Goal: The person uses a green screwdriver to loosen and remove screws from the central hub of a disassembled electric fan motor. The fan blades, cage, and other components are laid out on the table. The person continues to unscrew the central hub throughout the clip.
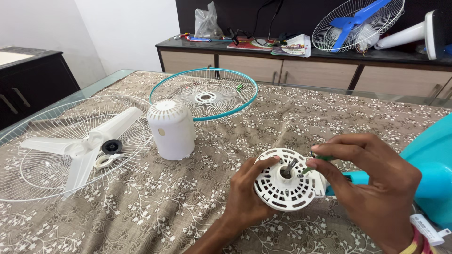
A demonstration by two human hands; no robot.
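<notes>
1. Two bare hands work over a table [141, 221] covered with a brown floral cloth, seen from the head camera, the only view.
2. Left hand [247, 190] is clasped around the left edge of a round white fan motor housing [282, 190], thumb along its rim and fingers curled beneath it. The housing is held just above the cloth at the near middle of the table, its vented face and short metal shaft [290, 165] turned upward.
3. Right hand [372, 186] pinches a small green-handled screwdriver [316, 162] between thumb and fingertips; the tip meets the housing face just beside the shaft.
4. Behind the right hand lies a turquoise fan body [435, 169], its neck running toward the housing. A white tag hangs near the right wrist.
5. Left of the hands, well apart, stands a white cylindrical motor cover [171, 129], upright on the cloth.
6. Farther left lies a white wire guard [42, 150] with a white three-blade propeller [89, 143] resting in it, along with a black round cap [112, 146] and a white ring nut [106, 161].
7. Beyond the cover sits a second wire guard with a turquoise rim [204, 94].
8. Along the far wall, a sideboard [292, 63] carries papers, a plastic bag and another fan with blue blades [358, 21].
</notes>
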